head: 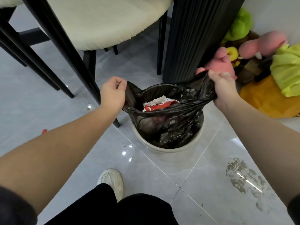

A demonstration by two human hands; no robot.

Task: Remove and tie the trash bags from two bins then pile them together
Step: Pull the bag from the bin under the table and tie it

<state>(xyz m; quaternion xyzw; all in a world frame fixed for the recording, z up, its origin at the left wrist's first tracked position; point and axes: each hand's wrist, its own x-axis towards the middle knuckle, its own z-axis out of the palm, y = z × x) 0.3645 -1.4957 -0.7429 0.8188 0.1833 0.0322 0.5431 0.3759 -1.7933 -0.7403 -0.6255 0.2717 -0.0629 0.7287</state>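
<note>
Left hand [113, 93]: fingers curled tight on the left edge of the bag's mouth.
Right hand [222, 90]: fist closed round the bunched right edge, a little farther off than the left hand.
Bag [170, 127]: one, black; its lower part sits in the bin and its mouth is lifted above the rim.
Bag axis: the mouth is stretched long from left to right between the two hands and opens upward.
Trash [155, 106]: a red-and-white packet and crumpled white paper, inside the bag.
Bin [170, 149]: one, pale and round, on the grey tile floor [65, 111] between the hands.
Far: a chair [100, 21] at left; a black ribbed column [191, 38] just behind the bin.
Far right: pink, green and yellow plush toys [259, 46].
Near: one white shoe [112, 181]; a dirty mark [243, 176] at right.
</note>
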